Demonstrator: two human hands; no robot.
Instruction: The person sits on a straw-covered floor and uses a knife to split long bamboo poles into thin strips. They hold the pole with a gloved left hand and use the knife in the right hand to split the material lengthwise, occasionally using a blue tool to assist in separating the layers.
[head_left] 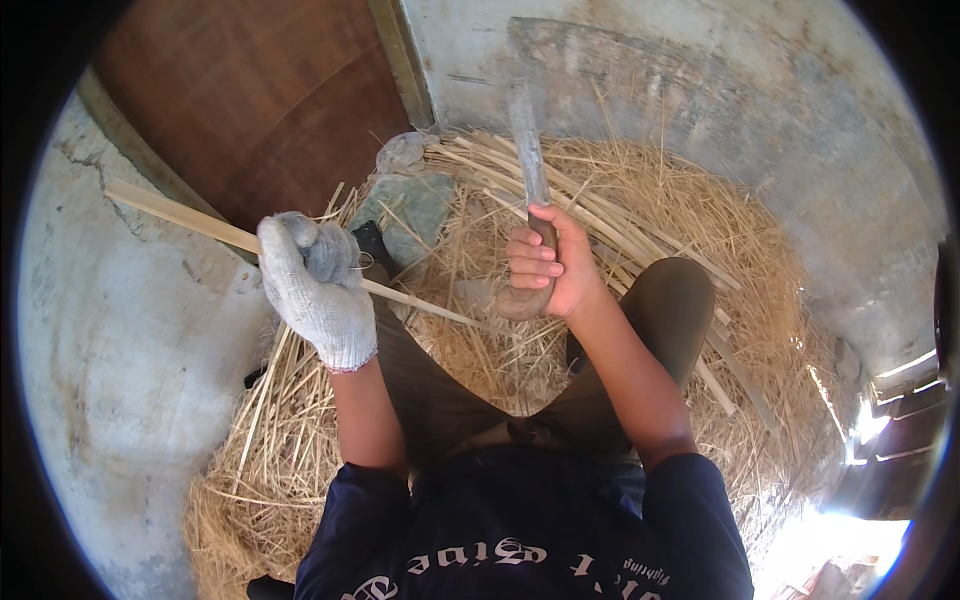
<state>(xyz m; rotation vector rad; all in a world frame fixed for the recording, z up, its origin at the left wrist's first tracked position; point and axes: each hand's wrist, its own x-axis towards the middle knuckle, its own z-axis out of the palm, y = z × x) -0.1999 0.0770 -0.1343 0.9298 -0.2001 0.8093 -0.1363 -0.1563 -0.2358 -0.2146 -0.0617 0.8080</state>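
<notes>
Bare concrete floor [120, 380] left open; straw pile [640, 200] clutters front.

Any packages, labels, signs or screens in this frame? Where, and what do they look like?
No packages, signs or screens.
Shirt print: the only lettering, pale curved characters across the dark navy shirt at the bottom edge.
Nothing printed elsewhere: gloved left hand grips a pale bamboo strip, bare right hand grips a knife by its wooden handle, over straw-coloured shavings.
</notes>
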